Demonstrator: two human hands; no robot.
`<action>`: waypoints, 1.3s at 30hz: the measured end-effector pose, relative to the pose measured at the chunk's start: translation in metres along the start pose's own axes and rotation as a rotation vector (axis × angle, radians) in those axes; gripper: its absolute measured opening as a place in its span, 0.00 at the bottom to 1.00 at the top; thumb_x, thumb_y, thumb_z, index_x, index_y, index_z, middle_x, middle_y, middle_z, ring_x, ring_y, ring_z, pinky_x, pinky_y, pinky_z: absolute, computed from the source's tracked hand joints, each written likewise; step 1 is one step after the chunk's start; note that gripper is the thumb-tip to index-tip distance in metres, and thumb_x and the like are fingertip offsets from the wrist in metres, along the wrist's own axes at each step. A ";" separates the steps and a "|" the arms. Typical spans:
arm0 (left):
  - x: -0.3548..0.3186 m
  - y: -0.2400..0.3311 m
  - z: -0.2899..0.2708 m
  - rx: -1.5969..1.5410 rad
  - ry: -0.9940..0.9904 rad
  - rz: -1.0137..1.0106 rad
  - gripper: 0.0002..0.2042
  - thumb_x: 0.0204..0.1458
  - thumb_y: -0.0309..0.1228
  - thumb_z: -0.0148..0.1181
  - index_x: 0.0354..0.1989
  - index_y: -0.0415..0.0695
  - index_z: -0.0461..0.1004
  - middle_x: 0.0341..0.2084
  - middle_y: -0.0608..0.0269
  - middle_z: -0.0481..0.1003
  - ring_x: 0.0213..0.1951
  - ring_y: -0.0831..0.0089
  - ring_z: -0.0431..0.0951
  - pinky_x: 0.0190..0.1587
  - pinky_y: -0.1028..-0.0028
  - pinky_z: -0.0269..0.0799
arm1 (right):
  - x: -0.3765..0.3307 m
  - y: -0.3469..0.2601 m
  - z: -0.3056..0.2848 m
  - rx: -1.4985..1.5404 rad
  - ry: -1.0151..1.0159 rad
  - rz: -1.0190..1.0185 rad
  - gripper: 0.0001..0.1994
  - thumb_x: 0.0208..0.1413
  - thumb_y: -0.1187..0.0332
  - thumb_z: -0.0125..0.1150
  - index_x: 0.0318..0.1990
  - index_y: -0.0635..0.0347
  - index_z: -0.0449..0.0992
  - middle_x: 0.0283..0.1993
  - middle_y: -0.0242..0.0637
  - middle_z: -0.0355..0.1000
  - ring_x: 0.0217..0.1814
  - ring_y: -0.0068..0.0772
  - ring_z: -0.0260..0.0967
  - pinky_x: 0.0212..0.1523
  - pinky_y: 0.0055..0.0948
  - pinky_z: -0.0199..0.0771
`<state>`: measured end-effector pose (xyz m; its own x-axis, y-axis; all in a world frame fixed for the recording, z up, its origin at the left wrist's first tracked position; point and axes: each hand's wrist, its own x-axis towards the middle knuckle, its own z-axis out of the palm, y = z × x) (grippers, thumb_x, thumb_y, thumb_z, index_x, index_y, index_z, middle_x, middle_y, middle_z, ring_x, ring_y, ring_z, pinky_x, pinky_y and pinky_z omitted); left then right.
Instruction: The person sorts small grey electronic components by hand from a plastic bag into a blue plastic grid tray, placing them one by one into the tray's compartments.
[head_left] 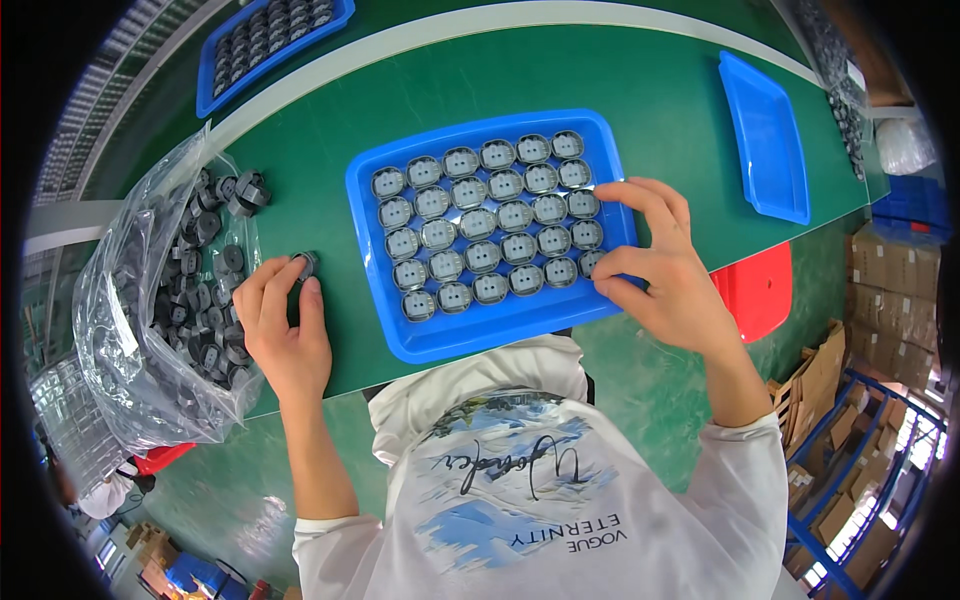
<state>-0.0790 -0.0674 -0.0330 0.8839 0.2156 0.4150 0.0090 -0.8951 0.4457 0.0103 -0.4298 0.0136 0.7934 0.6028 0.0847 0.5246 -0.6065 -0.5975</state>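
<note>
In the head view, a green tabletop (300, 130) runs across the scene, with a blue tray (480, 335) lying on it straight ahead of the person. The tray is nearly full of small round grey parts (478, 223) set in neat rows, each with a pale square centre.

The right hand (665, 270) rests at the right end of the tray. Its fingers are spread and curved, with the upper fingertips touching the tray's right rim beside the second row. Thumb and a lower finger are pinched on one round grey part (592, 263) at the right end of the near rows, just inside the rim.

The left hand (285, 320) lies on the tabletop to the left of the tray, well clear of its rim. Its fingers are curled narrowly around a single dark grey part (306, 264), held at the fingertips just above the green surface.

Just left of that hand sits a clear plastic bag (120, 330), open toward the tray and full of loose dark grey parts (200, 310); several have spilled onto the tabletop at the bag's mouth.

At the far left, beyond a pale strip, another blue tray (212, 85) holds rows of dark parts. At the far right an empty-looking blue tray (765, 135) lies on the tabletop, and a red bin (755, 290) shows below the tabletop's near right edge. Cardboard boxes (885, 270) stand at the right.
</note>
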 end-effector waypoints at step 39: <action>0.268 0.021 0.087 -0.893 -0.383 -0.414 0.38 0.67 0.55 0.50 0.72 0.34 0.56 0.65 0.44 0.66 0.67 0.60 0.65 0.69 0.66 0.58 | 0.259 0.111 -0.059 0.771 0.087 0.470 0.17 0.61 0.68 0.59 0.54 0.66 0.78 0.40 0.35 0.78 0.38 0.26 0.73 0.38 0.29 0.75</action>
<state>0.1985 -0.0622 0.0186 0.9805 0.1614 -0.1118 0.1341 -0.1341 0.9819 0.2924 -0.3717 0.0157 0.9103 0.3206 -0.2620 -0.1871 -0.2460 -0.9511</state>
